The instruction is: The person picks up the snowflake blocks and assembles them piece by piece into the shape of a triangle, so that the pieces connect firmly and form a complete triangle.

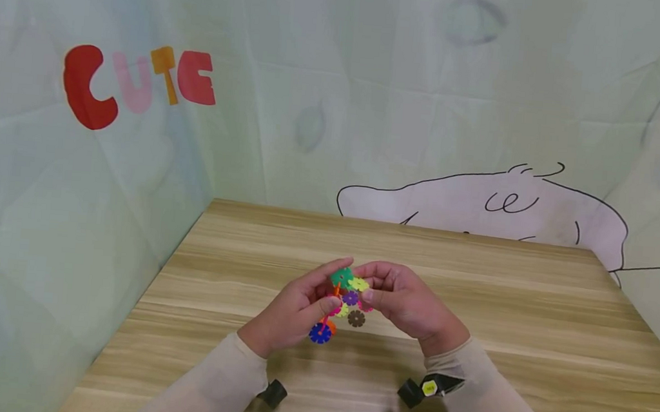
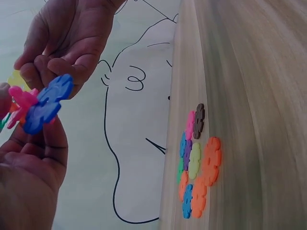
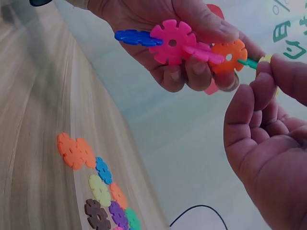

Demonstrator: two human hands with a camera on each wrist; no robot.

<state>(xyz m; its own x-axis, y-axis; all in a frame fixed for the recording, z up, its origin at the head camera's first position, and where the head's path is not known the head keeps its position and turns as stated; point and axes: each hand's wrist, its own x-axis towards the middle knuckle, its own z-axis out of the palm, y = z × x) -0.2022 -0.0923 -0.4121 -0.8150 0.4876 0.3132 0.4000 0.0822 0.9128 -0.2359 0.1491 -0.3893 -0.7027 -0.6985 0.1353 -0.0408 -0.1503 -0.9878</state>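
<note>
My left hand (image 1: pixel 295 310) grips a chain of slotted plastic snowflake discs. The right wrist view shows its order: a blue disc (image 3: pixel 132 37), a pink disc (image 3: pixel 164 50), a second pink disc (image 3: pixel 206 53), an orange disc (image 3: pixel 224 49), then a green disc (image 3: pixel 247 63) seen edge-on. At the chain's far end, my right hand (image 1: pixel 415 303) pinches a yellow disc (image 1: pixel 359 284) between thumb and forefinger. That yellow disc meets the green one; fingers partly hide the joint. Both hands are above the table, close together.
Loose snowflake discs lie on the wooden table (image 1: pixel 233 256) below the hands, among them a brown disc (image 1: pixel 356 319), a purple disc (image 3: pixel 118 213) and an orange disc (image 2: pixel 212 160). A printed cloth wall (image 1: pixel 327 89) stands behind the table. Black wrist-camera parts (image 1: pixel 411 392) hang under the sleeves.
</note>
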